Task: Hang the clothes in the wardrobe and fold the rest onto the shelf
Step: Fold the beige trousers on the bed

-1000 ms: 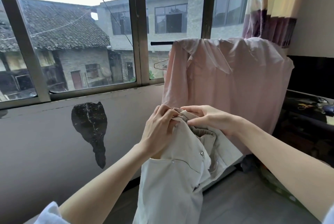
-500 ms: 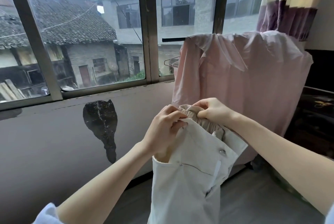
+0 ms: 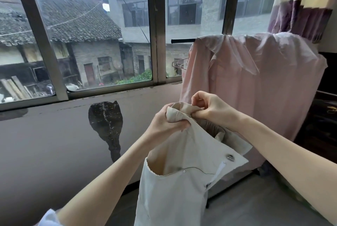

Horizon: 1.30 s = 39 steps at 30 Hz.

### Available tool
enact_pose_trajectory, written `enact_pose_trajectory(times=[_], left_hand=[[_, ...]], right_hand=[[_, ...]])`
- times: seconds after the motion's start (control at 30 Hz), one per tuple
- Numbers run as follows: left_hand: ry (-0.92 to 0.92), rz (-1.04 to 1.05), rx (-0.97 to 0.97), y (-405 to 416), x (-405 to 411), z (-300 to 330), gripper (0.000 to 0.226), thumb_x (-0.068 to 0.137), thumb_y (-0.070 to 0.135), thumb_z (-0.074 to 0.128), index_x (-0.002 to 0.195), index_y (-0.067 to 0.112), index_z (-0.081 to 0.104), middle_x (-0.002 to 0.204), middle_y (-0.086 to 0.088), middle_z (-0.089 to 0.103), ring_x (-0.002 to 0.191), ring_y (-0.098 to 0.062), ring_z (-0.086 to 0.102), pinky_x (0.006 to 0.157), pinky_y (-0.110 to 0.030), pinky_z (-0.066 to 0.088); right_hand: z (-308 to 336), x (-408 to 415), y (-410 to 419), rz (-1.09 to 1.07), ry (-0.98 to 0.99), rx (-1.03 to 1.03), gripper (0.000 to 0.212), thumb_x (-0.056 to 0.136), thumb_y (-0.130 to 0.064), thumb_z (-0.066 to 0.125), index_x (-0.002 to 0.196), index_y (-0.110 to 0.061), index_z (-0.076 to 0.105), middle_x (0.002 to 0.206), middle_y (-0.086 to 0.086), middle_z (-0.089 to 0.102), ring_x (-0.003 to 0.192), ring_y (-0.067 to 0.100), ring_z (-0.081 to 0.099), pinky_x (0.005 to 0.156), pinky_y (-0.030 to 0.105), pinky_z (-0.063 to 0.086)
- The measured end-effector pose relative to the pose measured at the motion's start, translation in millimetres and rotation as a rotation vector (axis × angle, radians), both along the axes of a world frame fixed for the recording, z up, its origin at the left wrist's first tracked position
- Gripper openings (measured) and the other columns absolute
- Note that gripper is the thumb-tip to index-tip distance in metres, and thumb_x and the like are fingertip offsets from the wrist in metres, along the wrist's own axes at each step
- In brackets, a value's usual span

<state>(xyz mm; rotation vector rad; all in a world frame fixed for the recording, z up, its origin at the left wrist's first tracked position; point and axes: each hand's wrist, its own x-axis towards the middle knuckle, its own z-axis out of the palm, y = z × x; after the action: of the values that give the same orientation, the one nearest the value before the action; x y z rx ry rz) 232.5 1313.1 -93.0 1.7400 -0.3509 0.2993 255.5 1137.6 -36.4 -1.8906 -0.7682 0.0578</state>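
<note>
A pair of cream trousers [image 3: 175,185] hangs in front of me, waistband up, with a metal button and a pocket opening showing. My left hand [image 3: 164,125] grips the waistband at its top left. My right hand [image 3: 209,107] pinches the same waistband just to the right, fingers curled over the edge. Behind them a pale pink garment [image 3: 255,87] is draped over a black rail [image 3: 182,40]. A wire hanger [image 3: 179,63] pokes out from the pink garment's left side.
A large window [image 3: 155,28] with dark frames fills the wall ahead, above a mauve wall with a black patch [image 3: 107,123]. A striped curtain [image 3: 302,1] hangs at the top right. Dark furniture [image 3: 324,109] stands at the right; grey floor lies below.
The view has shifted slightly right and the waistband sits a little higher between my hands. My right hand has bunched more of the waistband under its fingers.
</note>
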Motion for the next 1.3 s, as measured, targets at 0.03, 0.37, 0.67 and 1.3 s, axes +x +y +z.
enact_pose_trajectory(times=[0.03, 0.37, 0.67, 1.3], left_hand=[[-0.006, 0.014, 0.017, -2, 1, 0, 0.032, 0.069, 0.004, 0.078, 0.094, 0.020, 0.067, 0.072, 0.013, 0.067, 0.067, 0.001, 0.060, 0.063, -0.016, 0.048], [-0.066, 0.431, 0.081, -105, 18, 33, 0.034, 0.062, 0.031, 0.084, 0.083, 0.016, 0.063, 0.086, 0.000, 0.069, 0.086, -0.021, 0.065, 0.077, -0.044, 0.054], [-0.365, 0.503, 0.254, -215, 16, 126, 0.048, 0.061, 0.040, 0.083, 0.089, 0.017, 0.050, 0.083, 0.005, 0.060, 0.081, -0.019, 0.060, 0.069, -0.039, 0.049], [-0.220, 0.713, 0.313, -132, -187, 98, 0.030, 0.068, 0.034, 0.082, 0.064, 0.031, 0.053, 0.055, 0.022, 0.058, 0.050, 0.006, 0.052, 0.045, -0.008, 0.035]], right_hand=[[-2, 0, -1, -0.016, -0.030, -0.001, 0.026, 0.082, 0.010, 0.057, 0.082, -0.016, 0.050, 0.074, -0.002, 0.055, 0.064, 0.002, 0.051, 0.064, 0.016, 0.045], [-4, 21, -130, 0.104, -0.063, -0.513, 0.049, 0.061, -0.065, 0.064, 0.104, -0.046, 0.052, 0.103, -0.022, 0.058, 0.095, 0.000, 0.060, 0.086, 0.023, 0.049], [41, 60, -208, -0.473, -0.450, -0.154, 0.016, 0.081, -0.021, 0.066, 0.093, -0.011, 0.062, 0.093, -0.004, 0.052, 0.093, 0.030, 0.057, 0.073, 0.036, 0.043], [39, -60, -87, -0.220, -1.090, -0.084, 0.038, 0.067, -0.013, 0.051, 0.102, -0.009, 0.065, 0.100, 0.004, 0.068, 0.106, 0.031, 0.057, 0.087, 0.045, 0.033]])
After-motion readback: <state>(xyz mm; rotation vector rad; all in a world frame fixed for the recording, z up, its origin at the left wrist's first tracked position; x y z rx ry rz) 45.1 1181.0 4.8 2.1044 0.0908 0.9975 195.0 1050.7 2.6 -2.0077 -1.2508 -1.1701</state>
